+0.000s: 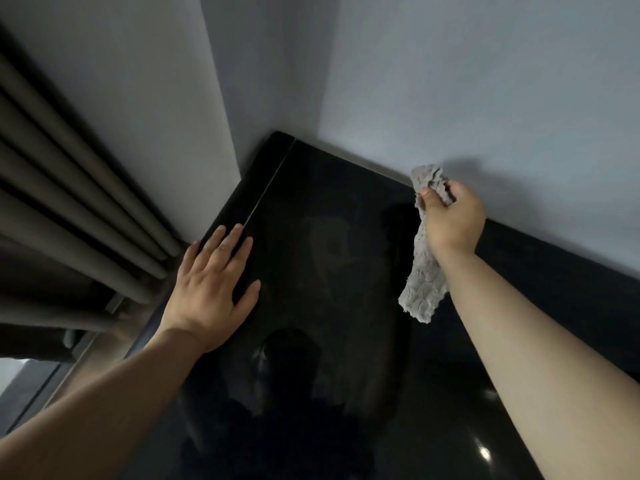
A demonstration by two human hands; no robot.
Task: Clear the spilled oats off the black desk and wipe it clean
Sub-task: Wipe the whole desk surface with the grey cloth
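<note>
1. The black counter (346, 188) fills the lower middle of the view. Its far left corner is set into the angle of the pale wall (450, 81), and its far edge runs along that wall.
2. The left grip (211, 285) lies flat on the counter beside the left edge, with its fingers straight, spread and pointing toward the far left corner. It holds nothing.
3. The right grip (450, 216) is raised at the far edge, just in front of the wall, with fingers and thumb curled round a grey cloth (424, 282).
4. The cloth is bunched above the thumb and hangs in a long crumpled tail below the wrist, over the far part of the counter. Whether its lower end touches the surface cannot be told.
5. Faint dull smears (329, 254) show on the glossy top between the two grips, and a dim reflection sits nearer the front edge.
6. A thin pale line (270, 181) runs parallel to the left edge, from the far left corner down to the left grip's fingertips.
7. Beyond the left edge hang the heavy folds of a grey-brown curtain (69, 188), close against the counter's side.
</note>
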